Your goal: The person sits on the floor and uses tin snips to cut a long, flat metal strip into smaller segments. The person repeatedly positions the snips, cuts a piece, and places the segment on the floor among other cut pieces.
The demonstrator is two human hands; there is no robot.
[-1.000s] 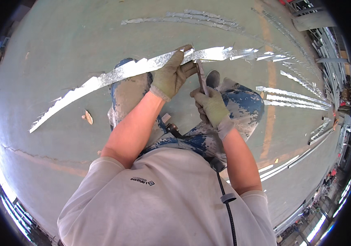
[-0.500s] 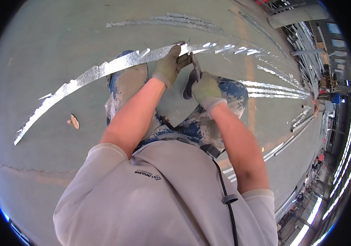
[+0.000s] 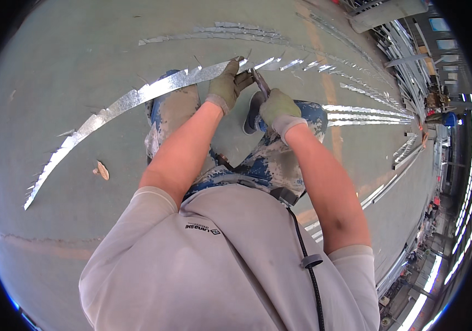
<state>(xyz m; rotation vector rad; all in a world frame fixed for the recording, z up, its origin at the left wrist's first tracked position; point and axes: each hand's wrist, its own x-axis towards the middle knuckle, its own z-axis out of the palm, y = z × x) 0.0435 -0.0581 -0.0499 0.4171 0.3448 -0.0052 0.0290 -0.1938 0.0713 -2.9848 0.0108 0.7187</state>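
Observation:
A long, shiny sheet-metal strip [image 3: 120,105] with a jagged edge of cut tabs crosses in front of me above my knees. Several tabs stand up from it. My left hand [image 3: 224,87], in a greenish work glove, is closed around the strip near its middle, fingers wrapped over its far edge. In my gloved right hand [image 3: 280,108] are metal pliers [image 3: 259,81], gripped by the handles. Their jaws reach the strip's near edge just right of my left fingers; whether they bite on a tab is too small to tell.
More jagged metal strips [image 3: 236,34] lie on the green floor beyond, and others [image 3: 368,116] to the right. A dry leaf [image 3: 101,170] is on the floor at left. Metal stock [image 3: 407,60] is piled at the far right. My camouflage-clad knees [image 3: 176,113] are under the strip.
The strip's left end has dipped slightly, and its tabs show at a different angle. The pliers have tilted, their jaws swinging a little left. Both hands keep their grip.

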